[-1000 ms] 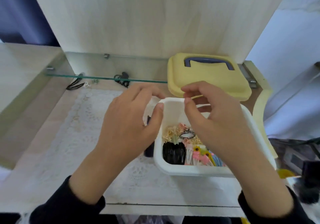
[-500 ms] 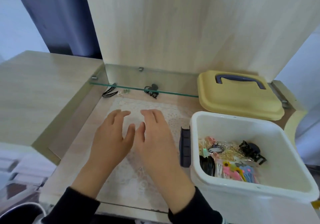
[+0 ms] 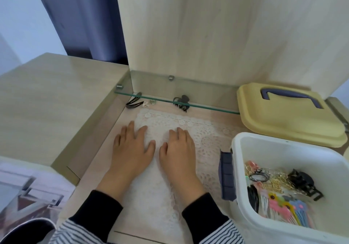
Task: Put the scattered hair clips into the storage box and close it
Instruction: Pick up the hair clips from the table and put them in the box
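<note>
Nearest to us, two dark sleeves (image 3: 105, 209) lead up to the hands. The left hand (image 3: 132, 149) and the right hand (image 3: 177, 150) lie palm down, side by side, on a white lace mat (image 3: 151, 206). We see the fingers of both straight and slightly spread, flat on the lace and holding nothing.

To the right of the hands stands the open white box (image 3: 245, 206), with a navy latch (image 3: 225, 175) on its left wall. Inside we see a heap of clips (image 3: 273, 192): gold ones, pink and blue ones, and a black claw at the right.

Behind the box, the yellow lid (image 3: 283, 122) lies flat with its navy handle (image 3: 290, 96) up.

Farther back, at the mat's far edge and partly under a glass shelf (image 3: 198, 87), we find loose pieces: a black claw clip (image 3: 181, 102), black snap clips (image 3: 133, 103), and two tiny clips (image 3: 149, 103) between them, one white and one green.
</note>
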`<action>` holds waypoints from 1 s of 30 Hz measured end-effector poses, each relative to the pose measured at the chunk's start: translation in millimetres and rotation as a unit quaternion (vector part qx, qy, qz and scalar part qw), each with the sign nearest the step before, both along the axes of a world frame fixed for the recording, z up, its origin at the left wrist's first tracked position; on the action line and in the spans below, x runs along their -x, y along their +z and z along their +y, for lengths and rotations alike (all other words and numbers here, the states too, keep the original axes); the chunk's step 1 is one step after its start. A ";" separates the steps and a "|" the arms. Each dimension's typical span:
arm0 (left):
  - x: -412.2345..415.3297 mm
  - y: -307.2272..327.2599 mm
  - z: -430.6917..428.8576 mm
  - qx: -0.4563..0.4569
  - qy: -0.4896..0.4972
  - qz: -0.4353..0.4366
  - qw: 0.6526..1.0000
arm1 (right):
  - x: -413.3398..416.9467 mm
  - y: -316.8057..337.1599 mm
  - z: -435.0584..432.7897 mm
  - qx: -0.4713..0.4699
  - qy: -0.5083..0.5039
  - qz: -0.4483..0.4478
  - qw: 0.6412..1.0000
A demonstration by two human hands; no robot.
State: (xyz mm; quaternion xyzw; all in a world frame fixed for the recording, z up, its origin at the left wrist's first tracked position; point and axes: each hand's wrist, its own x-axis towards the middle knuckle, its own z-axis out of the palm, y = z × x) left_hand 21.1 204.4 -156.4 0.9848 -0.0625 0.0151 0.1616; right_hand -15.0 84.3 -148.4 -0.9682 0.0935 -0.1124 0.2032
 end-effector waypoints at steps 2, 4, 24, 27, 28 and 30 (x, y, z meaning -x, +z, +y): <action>-12.6 -0.6 -1.0 0.002 0.003 -0.005 1.000 | -10.9 0.7 -0.9 -0.008 0.018 0.011 1.000; -25.4 -1.1 -2.7 0.007 0.005 -0.020 1.000 | -22.7 0.9 -1.1 -0.020 0.031 0.017 0.999; -103.1 -12.9 -1.9 0.147 -0.043 -0.159 0.975 | -128.3 -2.7 14.4 -0.084 0.048 -0.081 0.992; -104.6 -12.4 0.9 0.171 -0.041 -0.139 0.975 | -139.8 -2.2 15.5 -0.064 0.049 -0.103 0.991; -105.6 -12.0 2.1 0.183 -0.041 -0.135 0.973 | -143.0 -5.9 15.9 -0.045 0.048 -0.106 0.992; -106.1 -10.7 2.5 0.211 -0.040 -0.136 0.967 | -146.1 -12.5 14.6 -0.020 0.039 -0.118 0.992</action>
